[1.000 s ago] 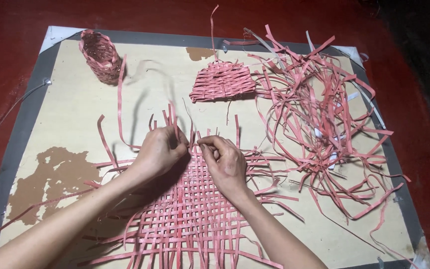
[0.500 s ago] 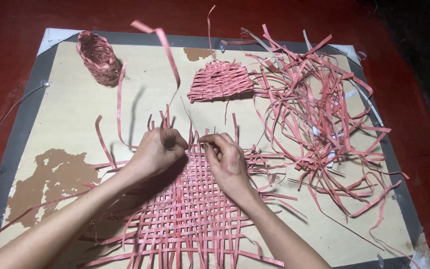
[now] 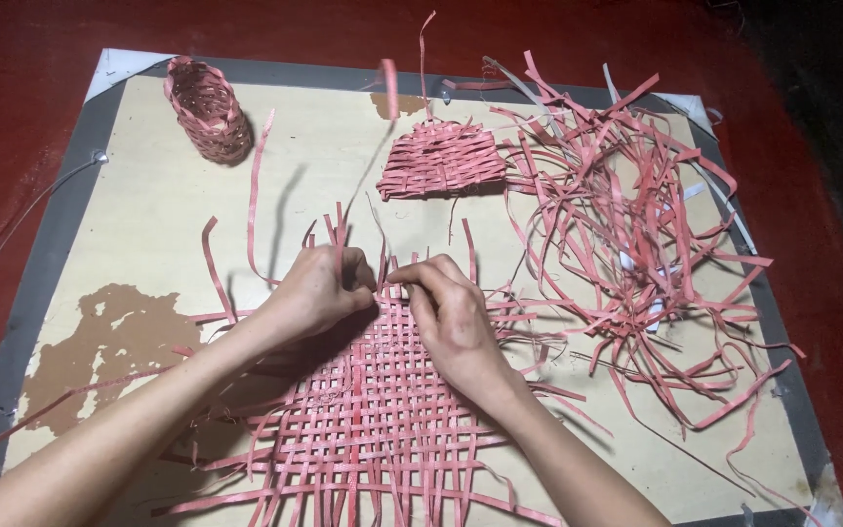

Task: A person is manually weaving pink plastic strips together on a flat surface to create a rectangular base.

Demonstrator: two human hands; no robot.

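Fingers: we see the fingertips of both hands meeting at the far edge of the woven mat [image 3: 363,429], pinched closed on thin pink strips there.
Left hand: our left hand [image 3: 316,293] is curled nearly into a fist, its fingers [image 3: 355,275] closed around an upright strip [image 3: 341,234] that rises from the mat's edge.
Right hand: our right hand [image 3: 453,322] lies palm down on the weave, its forefinger and thumb [image 3: 412,275] nipped together on a strip end; we cannot tell which strip it is.
Mat: it lies flat on the board [image 3: 148,224], under and just near of both hands, with loose ends sticking out on every side.
Arms: both forearms come in from the bottom edge and slant towards each other, the left one low across the mat's left side.
Loose strips: a tangled heap of strips [image 3: 636,224] lies to the right, near the mat.
Other weaving: a small woven dome [image 3: 441,161] sits beyond the hands, and a little woven basket [image 3: 209,109] stands at the far left corner, well apart.
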